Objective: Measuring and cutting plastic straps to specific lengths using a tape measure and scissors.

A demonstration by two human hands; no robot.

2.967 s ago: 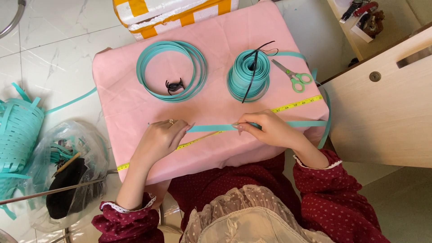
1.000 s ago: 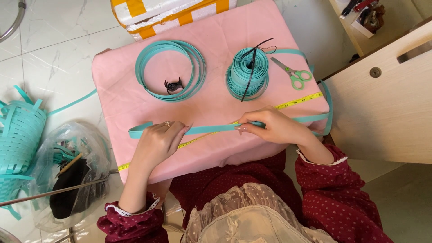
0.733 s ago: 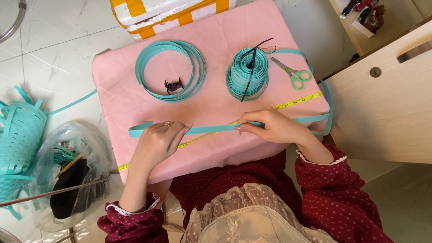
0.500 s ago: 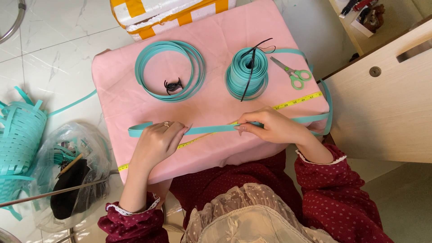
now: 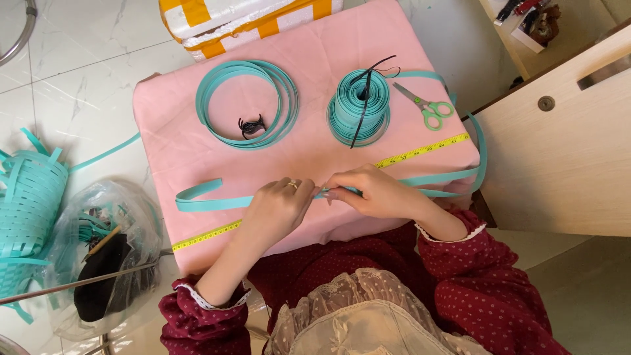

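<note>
Fingers of the left hand [image 5: 276, 209] and right hand [image 5: 371, 192] meet, pinching a flat teal plastic strip [image 5: 210, 200] along the pink cloth-covered worktop [image 5: 171, 131]'s six o'clock edge, over a yellow measuring tape [image 5: 420, 150]. The teal strip spool [image 5: 359, 108] sits at twelve o'clock.

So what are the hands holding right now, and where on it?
Both hands pinch the flat teal plastic strip partway along its length, left hand and right hand side by side, over the yellow measuring tape.

Single view, from my head, facing steeply down and near. My lap fills the lower frame; the pink surface [image 5: 197, 125] sits centre and upper; floor shows at left, cabinet [image 5: 559, 164] at right.
</note>
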